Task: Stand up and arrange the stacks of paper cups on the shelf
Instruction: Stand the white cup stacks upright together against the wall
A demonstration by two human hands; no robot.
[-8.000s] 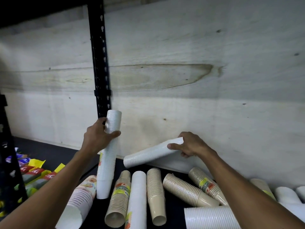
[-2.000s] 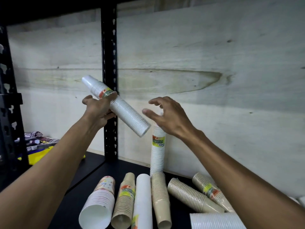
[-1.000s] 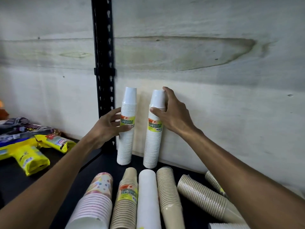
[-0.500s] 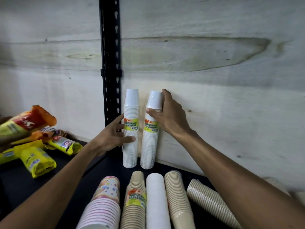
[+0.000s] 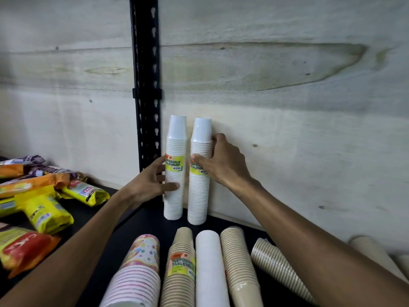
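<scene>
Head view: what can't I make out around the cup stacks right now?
- Lying stacks: near ends cut off by the bottom edge.
- Stacks at far right: blurred, partly behind the right forearm.
- Right stack: label half covered by the right hand.
- Left hand: fingertips behind the left stack.

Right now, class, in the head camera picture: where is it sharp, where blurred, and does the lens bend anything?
Head view: the two upright white stacks and their labels are sharp; the lying cups at the far right edge are smeared; the plywood back wall bows with wide-angle distortion; light is dim and even, without glare.
</scene>
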